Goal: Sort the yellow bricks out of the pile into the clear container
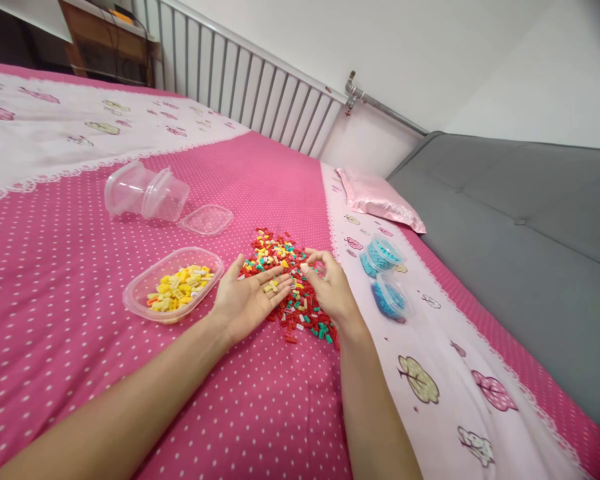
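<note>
My left hand [247,297] is turned palm up with its fingers stretched out, and a few small yellow toy bricks [271,286] rest on the fingers. Between the thumb and fingertips of my right hand [330,287] is a small pale toy brick [305,267]. Both hands are over a loose pile of toy bricks [307,310], mostly red, with green, yellow and white ones mixed in; the hands hide part of it. Left of my left hand stands a clear plastic tub [136,298] with many yellow bricks [180,287] in it.
Clear containers [130,190] lie on their side at the far left, beside a clear lid [207,220]. To the right are two tubs of blue pieces, a lighter one [380,255] and a darker one [389,298]. A pink pillow [375,197] lies near the grey headboard [520,220].
</note>
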Available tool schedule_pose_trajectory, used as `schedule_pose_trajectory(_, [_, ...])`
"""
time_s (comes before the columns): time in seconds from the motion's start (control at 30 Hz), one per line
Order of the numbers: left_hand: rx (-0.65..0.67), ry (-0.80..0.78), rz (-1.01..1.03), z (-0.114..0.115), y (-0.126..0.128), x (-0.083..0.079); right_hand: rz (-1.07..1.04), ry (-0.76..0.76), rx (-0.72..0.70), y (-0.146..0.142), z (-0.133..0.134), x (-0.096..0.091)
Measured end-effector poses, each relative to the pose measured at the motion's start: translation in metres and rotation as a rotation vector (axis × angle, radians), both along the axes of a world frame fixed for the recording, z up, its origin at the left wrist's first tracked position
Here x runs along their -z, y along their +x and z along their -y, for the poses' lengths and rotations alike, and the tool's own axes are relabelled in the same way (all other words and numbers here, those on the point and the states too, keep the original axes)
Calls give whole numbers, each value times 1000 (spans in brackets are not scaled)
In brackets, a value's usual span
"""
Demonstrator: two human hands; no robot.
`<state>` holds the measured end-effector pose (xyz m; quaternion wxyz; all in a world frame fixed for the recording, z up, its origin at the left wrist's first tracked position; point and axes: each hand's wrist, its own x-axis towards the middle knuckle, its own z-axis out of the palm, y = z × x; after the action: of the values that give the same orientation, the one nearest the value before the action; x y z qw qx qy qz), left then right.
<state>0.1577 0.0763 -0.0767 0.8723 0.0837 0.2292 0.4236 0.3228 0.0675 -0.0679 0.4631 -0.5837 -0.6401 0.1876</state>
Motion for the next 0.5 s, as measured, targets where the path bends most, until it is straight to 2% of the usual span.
schedule_pose_trajectory(0.13, [49, 4, 58, -1, -1, 3, 58, 40, -120, -14, 7, -8])
schedule_pose_trajectory(0.2, [52, 5, 64, -1, -1, 3, 73, 79, -113, -15, 6, -7])
schedule_pose_trajectory(0.33, [30, -6, 30, -1, -1, 1, 83, 130, 115, -5, 0, -3])
schedule_pose_trajectory(0.43, [21, -17, 19, 0, -1, 0, 283, 17, 261, 5, -4, 5])
schedule_pose_trajectory(0.5, [16, -23, 15, 0, 0, -1, 439, -101, 298, 9, -6, 12])
